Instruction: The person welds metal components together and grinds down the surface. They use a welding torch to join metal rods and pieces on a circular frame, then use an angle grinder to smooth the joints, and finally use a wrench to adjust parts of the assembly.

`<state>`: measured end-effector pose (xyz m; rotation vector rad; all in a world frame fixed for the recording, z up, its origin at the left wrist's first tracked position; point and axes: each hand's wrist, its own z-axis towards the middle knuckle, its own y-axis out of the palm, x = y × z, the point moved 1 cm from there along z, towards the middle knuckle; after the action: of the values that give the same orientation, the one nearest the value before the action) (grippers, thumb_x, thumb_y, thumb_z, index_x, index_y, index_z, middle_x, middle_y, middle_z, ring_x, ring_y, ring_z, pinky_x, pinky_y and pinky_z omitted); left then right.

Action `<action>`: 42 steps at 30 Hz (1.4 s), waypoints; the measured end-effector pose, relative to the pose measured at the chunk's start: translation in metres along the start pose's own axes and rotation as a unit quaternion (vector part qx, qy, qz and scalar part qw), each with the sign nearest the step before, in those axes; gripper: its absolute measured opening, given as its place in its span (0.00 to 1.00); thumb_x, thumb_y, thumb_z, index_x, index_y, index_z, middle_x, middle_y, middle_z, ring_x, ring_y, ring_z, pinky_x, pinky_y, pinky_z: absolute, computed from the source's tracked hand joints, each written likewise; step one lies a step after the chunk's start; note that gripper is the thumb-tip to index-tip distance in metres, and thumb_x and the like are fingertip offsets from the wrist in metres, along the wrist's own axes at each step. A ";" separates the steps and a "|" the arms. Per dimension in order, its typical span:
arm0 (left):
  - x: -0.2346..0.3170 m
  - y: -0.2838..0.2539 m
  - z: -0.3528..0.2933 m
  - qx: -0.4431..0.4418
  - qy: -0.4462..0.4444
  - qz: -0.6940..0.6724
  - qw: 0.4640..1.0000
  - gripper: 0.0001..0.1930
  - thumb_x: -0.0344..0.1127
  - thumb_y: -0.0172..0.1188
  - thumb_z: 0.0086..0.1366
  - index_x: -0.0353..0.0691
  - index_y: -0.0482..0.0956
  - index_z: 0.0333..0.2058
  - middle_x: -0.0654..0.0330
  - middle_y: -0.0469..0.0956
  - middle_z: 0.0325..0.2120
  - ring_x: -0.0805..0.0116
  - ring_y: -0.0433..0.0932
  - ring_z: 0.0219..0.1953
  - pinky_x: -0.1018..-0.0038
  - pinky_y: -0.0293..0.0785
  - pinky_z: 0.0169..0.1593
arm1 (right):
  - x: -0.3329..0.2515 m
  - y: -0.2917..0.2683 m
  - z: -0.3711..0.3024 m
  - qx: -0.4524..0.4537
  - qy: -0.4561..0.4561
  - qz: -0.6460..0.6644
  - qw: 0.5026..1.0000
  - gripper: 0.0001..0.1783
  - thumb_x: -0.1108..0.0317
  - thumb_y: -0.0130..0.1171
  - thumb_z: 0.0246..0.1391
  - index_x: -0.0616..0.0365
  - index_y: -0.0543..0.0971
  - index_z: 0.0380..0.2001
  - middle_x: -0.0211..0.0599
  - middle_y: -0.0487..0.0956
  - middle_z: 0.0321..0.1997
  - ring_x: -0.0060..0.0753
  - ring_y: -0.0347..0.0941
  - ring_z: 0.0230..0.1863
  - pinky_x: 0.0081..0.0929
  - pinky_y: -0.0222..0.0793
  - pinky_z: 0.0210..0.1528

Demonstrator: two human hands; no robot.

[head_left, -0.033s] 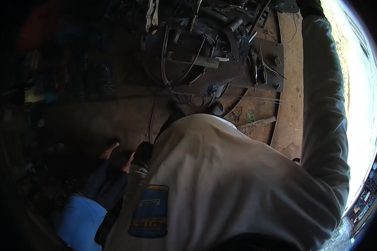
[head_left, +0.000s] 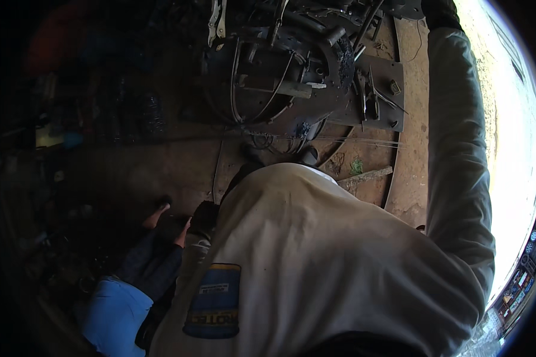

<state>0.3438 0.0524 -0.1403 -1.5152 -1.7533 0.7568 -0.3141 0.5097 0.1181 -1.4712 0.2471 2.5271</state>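
My right arm, in a grey-beige sleeve, reaches up along the right side. At its end my right hand (head_left: 441,15), in a dark glove, lies at the top edge, its fingers lost in shadow. My left hand (head_left: 205,215), also dark-gloved, hangs low beside my body; its fingers cannot be made out. In front of me stands a dark round metal workpiece (head_left: 330,113) with bent-rod hoops (head_left: 235,83) and a flat bar (head_left: 295,89) across it. Locking pliers (head_left: 217,24) sit at its far left. More plier-like tools (head_left: 362,89) lie on a dark metal plate (head_left: 393,68).
A person in a light blue shirt (head_left: 116,315) is at the lower left. On the brown ground (head_left: 412,137) lie a wooden strip (head_left: 366,177), a green tuft (head_left: 356,165) and long thin rods (head_left: 363,141). Dark clutter fills the left; bright light enters at the right.
My right arm has shifted slightly to the left. The workpiece and tools stay where they were.
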 end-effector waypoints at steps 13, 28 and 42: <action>0.018 -0.186 0.066 0.307 -0.047 -0.644 0.699 0.11 0.27 0.57 0.63 0.40 0.76 0.44 0.63 0.74 0.34 0.72 0.73 0.32 0.74 0.73 0.34 | -0.010 0.093 -0.145 -0.166 0.109 0.036 0.979 0.14 0.61 0.52 0.64 0.59 0.76 0.45 0.27 0.78 0.33 0.21 0.73 0.31 0.21 0.69 0.33; -0.081 -0.052 0.073 0.252 -0.088 -0.304 0.915 0.10 0.35 0.65 0.52 0.40 0.76 0.32 0.62 0.75 0.24 0.68 0.76 0.30 0.71 0.74 0.34 | 0.005 0.156 -0.143 -0.194 0.043 -0.256 0.946 0.14 0.61 0.53 0.63 0.58 0.77 0.44 0.29 0.78 0.34 0.24 0.74 0.32 0.24 0.70 0.34; -0.133 -0.044 0.087 0.046 0.117 0.054 0.991 0.10 0.36 0.67 0.48 0.40 0.78 0.28 0.57 0.77 0.24 0.62 0.78 0.31 0.67 0.75 0.37 | 0.003 0.176 -0.140 -0.166 0.029 -0.280 0.945 0.14 0.60 0.54 0.61 0.57 0.77 0.44 0.32 0.79 0.34 0.27 0.74 0.33 0.27 0.71 0.35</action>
<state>0.2587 -0.0846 -0.1731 -1.5773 -1.4540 0.6745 -0.2447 0.3060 0.0541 -1.4594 -0.5429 2.1211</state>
